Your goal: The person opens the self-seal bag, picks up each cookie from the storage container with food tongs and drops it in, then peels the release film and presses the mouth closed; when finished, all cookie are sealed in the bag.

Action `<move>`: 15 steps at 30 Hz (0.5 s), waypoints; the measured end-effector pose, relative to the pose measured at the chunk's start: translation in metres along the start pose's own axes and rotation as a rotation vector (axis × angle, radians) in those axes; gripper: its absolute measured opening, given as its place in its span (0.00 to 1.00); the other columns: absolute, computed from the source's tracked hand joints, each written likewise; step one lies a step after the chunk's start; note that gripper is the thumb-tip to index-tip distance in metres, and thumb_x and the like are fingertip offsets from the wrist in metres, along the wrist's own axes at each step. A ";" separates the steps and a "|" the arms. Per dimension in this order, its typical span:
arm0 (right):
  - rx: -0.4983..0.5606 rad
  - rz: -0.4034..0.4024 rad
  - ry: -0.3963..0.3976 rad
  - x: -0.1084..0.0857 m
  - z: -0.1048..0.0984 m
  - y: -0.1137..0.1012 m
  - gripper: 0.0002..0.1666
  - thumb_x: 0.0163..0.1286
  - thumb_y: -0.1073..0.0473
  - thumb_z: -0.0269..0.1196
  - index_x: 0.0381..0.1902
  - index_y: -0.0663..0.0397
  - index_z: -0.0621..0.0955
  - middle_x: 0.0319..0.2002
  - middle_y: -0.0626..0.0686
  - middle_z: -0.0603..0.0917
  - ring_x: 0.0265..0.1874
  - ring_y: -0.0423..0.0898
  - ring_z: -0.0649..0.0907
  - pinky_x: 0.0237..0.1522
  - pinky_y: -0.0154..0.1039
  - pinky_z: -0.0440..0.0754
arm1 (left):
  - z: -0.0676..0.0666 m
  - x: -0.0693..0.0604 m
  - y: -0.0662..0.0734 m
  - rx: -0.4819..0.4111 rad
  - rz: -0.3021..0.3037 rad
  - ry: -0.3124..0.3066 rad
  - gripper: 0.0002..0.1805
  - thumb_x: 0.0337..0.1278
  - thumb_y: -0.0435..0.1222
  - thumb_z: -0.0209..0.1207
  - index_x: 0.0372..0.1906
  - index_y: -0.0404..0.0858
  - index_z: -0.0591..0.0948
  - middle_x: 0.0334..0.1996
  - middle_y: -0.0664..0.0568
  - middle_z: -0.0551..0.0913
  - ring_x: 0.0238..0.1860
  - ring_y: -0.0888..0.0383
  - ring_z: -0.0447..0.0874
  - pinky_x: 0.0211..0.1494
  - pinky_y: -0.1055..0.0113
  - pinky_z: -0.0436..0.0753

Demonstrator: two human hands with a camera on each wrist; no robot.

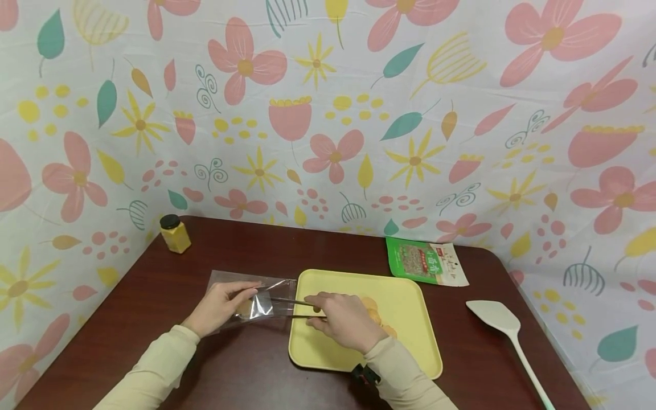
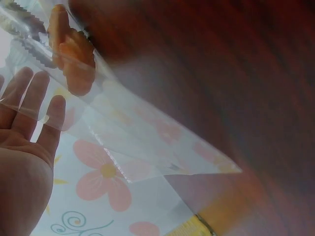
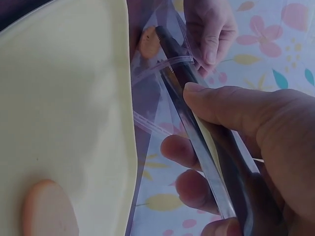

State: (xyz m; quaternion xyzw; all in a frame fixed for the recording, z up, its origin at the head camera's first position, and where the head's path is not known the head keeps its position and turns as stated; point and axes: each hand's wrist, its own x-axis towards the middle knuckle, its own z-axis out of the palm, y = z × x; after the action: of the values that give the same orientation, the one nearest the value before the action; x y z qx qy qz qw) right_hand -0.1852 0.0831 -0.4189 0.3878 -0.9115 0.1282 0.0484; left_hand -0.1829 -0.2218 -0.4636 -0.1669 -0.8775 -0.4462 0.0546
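Observation:
My left hand (image 1: 220, 307) pinches the upper side of a clear plastic bag (image 1: 221, 279) lying left of the tray. With fingers and thumb on both arms, my right hand (image 1: 343, 319) grips metal tongs (image 3: 172, 49). The tongs reach leftward through the bag's mouth, and their toothed tips show inside in the left wrist view. Orange-brown biscuits (image 2: 76, 61) are in the bag by those tips; whether the tongs still touch them, I cannot tell. More round biscuits (image 1: 370, 303) lie on the yellow tray (image 1: 323, 276), partly hidden by my right hand and forearm.
A yellow jar with a black lid (image 1: 176, 234) stands at the back left of the dark wooden table (image 1: 236, 370). A green and white packet (image 1: 425, 262) lies behind the tray. On the right rests a white spatula (image 1: 499, 319). Flowered cloth hangs behind the table.

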 end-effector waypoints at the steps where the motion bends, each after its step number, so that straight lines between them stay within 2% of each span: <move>1: 0.005 0.005 -0.001 -0.001 0.000 0.001 0.24 0.65 0.47 0.67 0.56 0.49 0.82 0.37 0.44 0.85 0.31 0.40 0.84 0.27 0.41 0.80 | 0.000 0.000 0.000 0.003 0.000 0.001 0.18 0.68 0.49 0.56 0.56 0.47 0.83 0.52 0.57 0.83 0.19 0.66 0.63 0.35 0.67 0.74; 5: 0.018 0.034 -0.011 -0.005 -0.003 0.004 0.24 0.66 0.47 0.67 0.57 0.48 0.81 0.38 0.44 0.85 0.32 0.40 0.84 0.28 0.41 0.80 | 0.001 -0.001 0.001 0.016 -0.001 0.008 0.19 0.68 0.49 0.56 0.56 0.46 0.84 0.52 0.57 0.83 0.26 0.65 0.71 0.35 0.67 0.74; 9: 0.014 0.056 -0.019 -0.009 -0.008 0.006 0.24 0.66 0.47 0.66 0.57 0.47 0.81 0.38 0.43 0.85 0.29 0.38 0.83 0.23 0.37 0.76 | 0.002 0.000 0.000 0.026 0.003 0.014 0.19 0.68 0.48 0.56 0.56 0.44 0.84 0.52 0.56 0.84 0.36 0.62 0.77 0.37 0.67 0.73; 12: 0.016 0.059 -0.012 -0.013 -0.011 0.008 0.23 0.65 0.47 0.67 0.56 0.48 0.82 0.37 0.43 0.85 0.27 0.37 0.82 0.22 0.36 0.74 | 0.001 0.001 0.000 0.027 -0.002 0.012 0.19 0.68 0.48 0.57 0.56 0.44 0.84 0.52 0.55 0.84 0.38 0.62 0.78 0.37 0.67 0.73; 15: 0.023 0.062 0.004 -0.018 -0.014 0.011 0.24 0.65 0.47 0.68 0.56 0.48 0.82 0.37 0.44 0.85 0.27 0.37 0.81 0.23 0.37 0.75 | 0.000 0.001 0.001 0.019 -0.016 0.004 0.18 0.68 0.48 0.56 0.56 0.45 0.84 0.51 0.55 0.84 0.29 0.66 0.74 0.33 0.68 0.73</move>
State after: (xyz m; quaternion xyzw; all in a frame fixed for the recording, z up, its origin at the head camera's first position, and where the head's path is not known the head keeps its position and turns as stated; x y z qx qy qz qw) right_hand -0.1807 0.1070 -0.4110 0.3595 -0.9215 0.1407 0.0418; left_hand -0.1837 -0.2208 -0.4630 -0.1585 -0.8828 -0.4388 0.0546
